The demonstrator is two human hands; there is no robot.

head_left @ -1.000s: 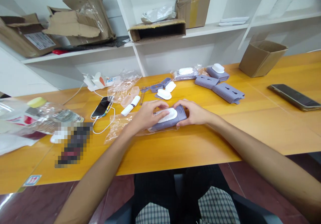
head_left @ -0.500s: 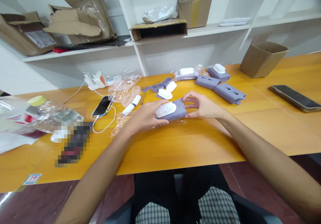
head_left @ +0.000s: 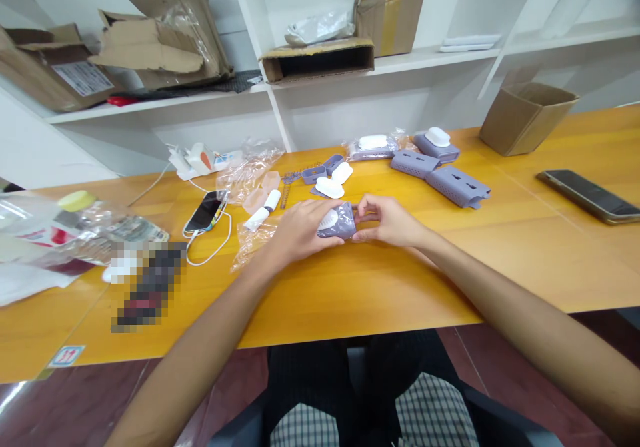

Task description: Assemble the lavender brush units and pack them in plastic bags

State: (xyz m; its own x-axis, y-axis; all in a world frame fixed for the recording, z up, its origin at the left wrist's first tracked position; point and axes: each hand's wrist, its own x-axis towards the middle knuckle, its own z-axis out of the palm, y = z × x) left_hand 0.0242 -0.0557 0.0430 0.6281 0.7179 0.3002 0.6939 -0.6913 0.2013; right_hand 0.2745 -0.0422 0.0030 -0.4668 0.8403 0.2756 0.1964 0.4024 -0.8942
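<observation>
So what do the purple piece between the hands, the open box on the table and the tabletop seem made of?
The purple piece: probably moulded plastic, by its even colour; glints make its finish hard to judge. The open box: likely cardboard, dull brown with creased edges. The tabletop: wood or wood-look laminate, glossy, with faint streaks of grain.

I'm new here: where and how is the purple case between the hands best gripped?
Probably pinch the purple case by its near and far sides, from the left: they're roughly parallel, and the left hand spans them, leaving the right end to the right hand.
</observation>
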